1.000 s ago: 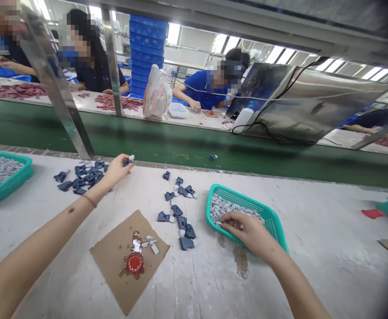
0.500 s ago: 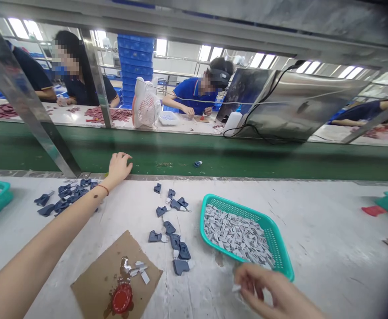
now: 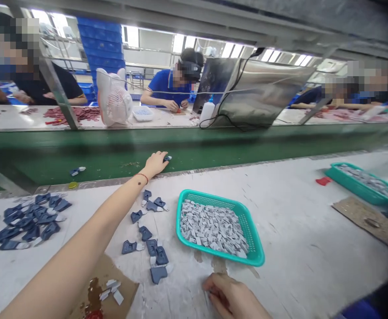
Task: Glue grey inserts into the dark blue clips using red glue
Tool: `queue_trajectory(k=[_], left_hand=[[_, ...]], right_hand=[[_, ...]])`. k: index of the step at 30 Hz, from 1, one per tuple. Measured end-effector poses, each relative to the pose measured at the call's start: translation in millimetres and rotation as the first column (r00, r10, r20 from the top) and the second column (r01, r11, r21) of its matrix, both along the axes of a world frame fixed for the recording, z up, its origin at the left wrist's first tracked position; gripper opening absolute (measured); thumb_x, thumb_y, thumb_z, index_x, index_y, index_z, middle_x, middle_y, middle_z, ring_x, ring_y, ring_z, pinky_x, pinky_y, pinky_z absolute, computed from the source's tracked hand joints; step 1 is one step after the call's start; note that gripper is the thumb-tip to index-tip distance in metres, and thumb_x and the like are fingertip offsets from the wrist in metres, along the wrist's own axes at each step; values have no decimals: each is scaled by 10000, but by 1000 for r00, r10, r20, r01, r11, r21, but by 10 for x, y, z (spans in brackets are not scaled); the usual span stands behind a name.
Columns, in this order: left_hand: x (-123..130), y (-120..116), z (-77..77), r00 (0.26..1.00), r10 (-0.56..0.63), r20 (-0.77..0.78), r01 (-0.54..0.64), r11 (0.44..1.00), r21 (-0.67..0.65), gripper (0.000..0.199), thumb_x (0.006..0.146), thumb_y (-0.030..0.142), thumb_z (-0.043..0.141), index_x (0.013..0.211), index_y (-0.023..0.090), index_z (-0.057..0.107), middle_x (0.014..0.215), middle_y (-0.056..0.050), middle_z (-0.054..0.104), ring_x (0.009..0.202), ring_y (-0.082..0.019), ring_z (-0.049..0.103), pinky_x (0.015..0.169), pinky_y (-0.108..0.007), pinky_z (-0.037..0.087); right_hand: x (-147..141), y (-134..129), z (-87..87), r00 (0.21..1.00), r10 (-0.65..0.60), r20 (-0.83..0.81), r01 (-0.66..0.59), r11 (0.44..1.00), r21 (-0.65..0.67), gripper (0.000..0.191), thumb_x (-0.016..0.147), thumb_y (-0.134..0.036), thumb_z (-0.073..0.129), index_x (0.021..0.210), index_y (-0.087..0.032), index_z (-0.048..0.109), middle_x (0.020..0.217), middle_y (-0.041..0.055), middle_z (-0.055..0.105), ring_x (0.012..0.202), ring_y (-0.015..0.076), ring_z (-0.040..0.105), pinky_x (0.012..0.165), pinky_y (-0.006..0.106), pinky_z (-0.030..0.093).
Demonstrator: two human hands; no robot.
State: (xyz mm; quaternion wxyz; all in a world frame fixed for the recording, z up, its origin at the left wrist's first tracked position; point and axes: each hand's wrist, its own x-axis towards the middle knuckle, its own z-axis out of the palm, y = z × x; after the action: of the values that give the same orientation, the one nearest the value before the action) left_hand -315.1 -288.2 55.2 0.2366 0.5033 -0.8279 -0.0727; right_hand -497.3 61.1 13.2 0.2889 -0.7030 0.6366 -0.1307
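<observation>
My left hand (image 3: 156, 165) stretches over the green belt, its fingers closed around a small dark blue plastic part (image 3: 168, 158) with a light tip. Near the front edge, my right hand (image 3: 229, 294) is curled with thumb and fingers pinched; the small light grey piece seen there earlier is mostly hidden now. Just beyond it stands a teal basket (image 3: 258, 254) heaped with small grey plastic pieces (image 3: 210, 226). Dark blue parts (image 3: 152, 248), some with light tips, lie left of the basket. Under my left forearm is a cardboard sheet (image 3: 127, 288) with wet stains, several grey pieces (image 3: 114, 290) and a red disc (image 3: 94, 314).
A pile of dark blue parts (image 3: 30, 219) lies at left. Another part (image 3: 77, 171) rests on the green belt (image 3: 114, 150), near a yellow cap (image 3: 73, 185). At right are a second teal basket (image 3: 350, 181) and cardboard (image 3: 370, 221). Co-workers sit across the belt.
My view has turned right. My left hand has moved rightward along the belt onto the dark blue part that lay there alone. My right hand has shifted slightly away from the basket.
</observation>
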Motion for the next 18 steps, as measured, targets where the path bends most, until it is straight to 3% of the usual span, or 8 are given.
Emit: queue_trajectory(k=[3,8,10,13,16,18], left_hand=[[-98,-28,-31,999,2,-34,-1,999,38,430,920,223,546,1341,145,509,1291,-153,594,1224,-303,529,1026,-522,417],[-13,66,-24,979,71,-193,-48,992,121,479,854,64,534,1328,131,543,1282,-196,609,1274,-355,496,1082,-509,365],[77,151,29,949,125,-291,-76,982,174,452,836,70,561,1285,116,576,1264,-190,628,1255,-350,522,1085,-492,377],[265,367,159,863,215,-457,-76,950,303,406,854,115,560,1259,102,579,1204,-169,670,1070,-283,664,950,-413,521],[533,714,295,754,285,-592,17,892,451,350,882,153,547,1219,67,589,1123,-171,706,863,-210,736,766,-313,601],[749,1000,359,690,318,-651,83,858,507,313,885,169,560,1174,62,612,1123,-173,711,843,-198,743,748,-289,611]], right_hand=[[47,126,-14,986,-117,122,126,990,-65,279,908,-220,374,958,-230,648,916,59,711,831,204,679,736,304,517],[198,346,-198,921,-338,191,373,909,-188,214,915,-375,484,1002,-241,626,804,26,669,738,192,650,689,292,521],[246,394,-282,922,-354,154,381,898,-218,189,900,-389,529,980,-250,629,802,16,660,749,189,651,690,285,527],[291,413,-360,937,-336,97,350,904,-247,171,911,-377,523,954,-258,639,842,18,670,778,186,665,703,281,541],[323,406,-383,938,-338,76,346,895,-280,186,924,-365,501,943,-258,652,878,29,681,793,193,678,715,292,552],[336,402,-386,935,-342,91,353,883,-310,205,933,-361,480,939,-256,656,914,37,688,796,196,682,733,300,555]])
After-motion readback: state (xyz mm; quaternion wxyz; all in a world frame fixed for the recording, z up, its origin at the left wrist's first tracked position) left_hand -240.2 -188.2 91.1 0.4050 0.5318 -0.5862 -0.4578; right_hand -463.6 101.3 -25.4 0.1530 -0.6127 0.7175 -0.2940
